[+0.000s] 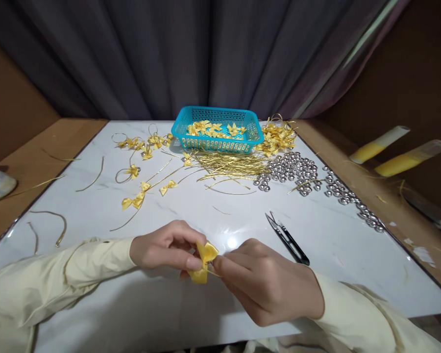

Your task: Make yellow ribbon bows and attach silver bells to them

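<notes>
1. In the head view, a yellow satin ribbon bow is held above the tabletop, near the middle of its near edge.
2. The left hand is nearly closed, its thumb and fingertips pinching the bow from the left side.
3. The right hand is curled, thumb and forefinger drawn together beside the knot; it seems to pinch a thin gold cord, though its fingers hide the exact hold.
4. The bow looks very light and soft, its shiny ribbon probably a little slippery. The loops would likely crush under pressure, so the knot seems the surest place to take hold; the cord looks springier.
5. The bow's long axis runs loop to loop: one loop points toward the far edge, leaning slightly right, the other toward the near edge. The visible cord slants rightward from the knot.
6. Black-handled thread snips lie just beyond the right hand, blades toward the far edge and slightly left.
7. A teal plastic basket holding more bows stands by the far edge.
</notes>
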Action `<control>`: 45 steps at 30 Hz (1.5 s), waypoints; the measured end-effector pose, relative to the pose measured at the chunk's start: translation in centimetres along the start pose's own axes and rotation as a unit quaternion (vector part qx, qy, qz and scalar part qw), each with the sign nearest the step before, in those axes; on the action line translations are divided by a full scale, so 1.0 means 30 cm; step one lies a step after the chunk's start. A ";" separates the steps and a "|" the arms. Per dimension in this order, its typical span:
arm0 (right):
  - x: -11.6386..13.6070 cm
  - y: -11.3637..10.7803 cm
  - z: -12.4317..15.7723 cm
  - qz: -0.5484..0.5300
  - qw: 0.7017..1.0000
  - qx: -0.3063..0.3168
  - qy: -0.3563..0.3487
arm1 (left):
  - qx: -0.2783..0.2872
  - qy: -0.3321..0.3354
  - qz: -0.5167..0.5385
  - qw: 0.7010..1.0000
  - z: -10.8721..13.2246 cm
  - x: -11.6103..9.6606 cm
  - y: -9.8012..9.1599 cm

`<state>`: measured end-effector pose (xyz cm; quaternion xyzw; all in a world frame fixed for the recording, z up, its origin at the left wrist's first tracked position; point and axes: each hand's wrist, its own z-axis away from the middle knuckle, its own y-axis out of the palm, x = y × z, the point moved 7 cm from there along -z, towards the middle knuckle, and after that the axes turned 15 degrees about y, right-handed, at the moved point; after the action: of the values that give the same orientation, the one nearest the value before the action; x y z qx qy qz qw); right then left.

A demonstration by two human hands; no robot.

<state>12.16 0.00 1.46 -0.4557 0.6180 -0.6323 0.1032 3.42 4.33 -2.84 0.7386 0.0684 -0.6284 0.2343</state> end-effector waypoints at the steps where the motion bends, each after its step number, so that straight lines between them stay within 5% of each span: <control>1: -0.001 0.003 0.000 -0.001 1.000 0.006 0.004 | 0.001 0.004 -0.010 1.000 0.000 -0.002 -0.001; 24: -0.008 0.016 -0.004 -0.027 0.995 0.085 0.037 | 0.016 0.012 -0.075 0.997 -0.004 -0.007 0.001; 39: -0.030 -0.080 -0.023 -0.211 0.975 -0.027 0.060 | -0.040 -0.015 -0.005 0.999 0.005 -0.009 -0.014; 45: -0.030 -0.078 -0.026 -0.237 0.969 -0.009 0.074 | -0.041 -0.024 0.018 0.999 0.007 0.005 -0.017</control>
<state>13.12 1.64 3.24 -0.5418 0.5043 -0.6650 -0.0997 3.06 4.65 -3.13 0.7143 0.0755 -0.6381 0.2773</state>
